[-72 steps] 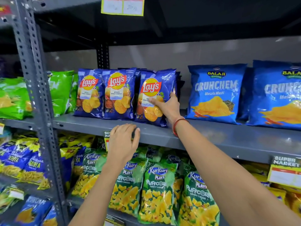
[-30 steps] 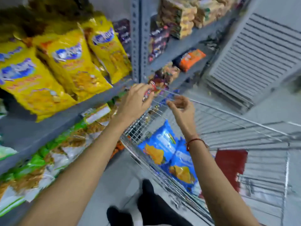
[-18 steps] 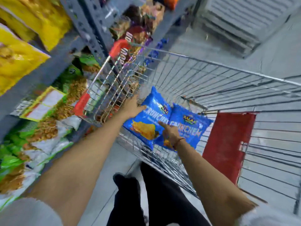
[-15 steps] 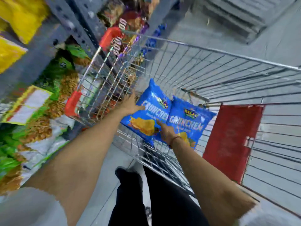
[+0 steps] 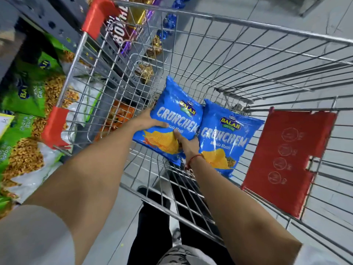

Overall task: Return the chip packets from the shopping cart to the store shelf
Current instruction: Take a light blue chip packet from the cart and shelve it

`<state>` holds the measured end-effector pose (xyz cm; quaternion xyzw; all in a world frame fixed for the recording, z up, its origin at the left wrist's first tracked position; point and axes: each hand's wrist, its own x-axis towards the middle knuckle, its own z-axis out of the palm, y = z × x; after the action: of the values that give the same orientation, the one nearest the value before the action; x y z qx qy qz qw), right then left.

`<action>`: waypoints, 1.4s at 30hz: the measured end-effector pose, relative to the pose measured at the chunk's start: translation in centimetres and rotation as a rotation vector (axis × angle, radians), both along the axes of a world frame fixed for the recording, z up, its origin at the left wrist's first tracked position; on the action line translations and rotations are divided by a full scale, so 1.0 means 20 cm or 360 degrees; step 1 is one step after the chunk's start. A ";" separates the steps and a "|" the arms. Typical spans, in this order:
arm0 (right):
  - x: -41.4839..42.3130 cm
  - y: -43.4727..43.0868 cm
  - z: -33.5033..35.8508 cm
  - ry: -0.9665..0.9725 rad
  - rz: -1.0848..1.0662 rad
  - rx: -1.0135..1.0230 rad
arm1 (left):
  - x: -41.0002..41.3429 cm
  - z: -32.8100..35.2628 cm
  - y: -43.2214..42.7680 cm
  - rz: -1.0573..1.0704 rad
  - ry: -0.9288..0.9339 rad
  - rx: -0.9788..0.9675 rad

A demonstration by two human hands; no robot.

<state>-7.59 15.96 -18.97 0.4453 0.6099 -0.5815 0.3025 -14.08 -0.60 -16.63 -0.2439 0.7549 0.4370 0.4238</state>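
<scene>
- The left hand [image 5: 147, 122] and right hand [image 5: 188, 144] are closing on one blue chip packet [image 5: 172, 121] from opposite sides inside the shopping cart [image 5: 248, 25].
- Each grip is holding that packet.
- A second blue packet [image 5: 227, 134] is lying just beside it.
- Pickup is underway; next likely calls for lifting clear toward the store shelf [image 5: 47, 22].

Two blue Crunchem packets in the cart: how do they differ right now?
The left packet is gripped by both the left hand and right hand; the right packet lies untouched. The left packet overlaps the right packet's edge. Both are blue Balaji Crunchem packs.
</scene>
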 end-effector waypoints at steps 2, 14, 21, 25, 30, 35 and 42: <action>0.00 0.00 0.04 0.0017 0.0004 -0.0047 | 0.00 0.04 -0.01 0.0046 -0.0023 0.0048; -0.09 -0.06 0.50 0.0571 0.0206 -0.0132 | 0.08 0.53 -0.18 0.0367 0.0332 0.0144; -0.25 -0.04 1.02 0.1234 0.0344 -0.0153 | 0.09 1.02 -0.18 0.0592 0.0800 0.0297; -0.35 -0.05 1.33 0.1507 0.0361 -0.0146 | 0.09 1.37 -0.18 0.0707 0.1121 0.0310; -0.40 -0.11 1.87 0.1965 0.0406 -0.0174 | 0.13 1.87 -0.19 0.0743 0.1611 0.0334; -0.35 -0.21 2.39 0.2356 0.0388 -0.0277 | 0.28 2.42 -0.25 0.0739 0.2119 0.0236; -0.20 -0.50 3.00 0.2740 0.0413 -0.0608 | 0.60 3.01 -0.46 0.0827 0.2612 -0.0003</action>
<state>-11.62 5.89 40.94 -0.2765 0.5641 -0.7675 -0.1281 -2.12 -9.85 43.50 -0.0162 0.7431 0.5575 -0.3697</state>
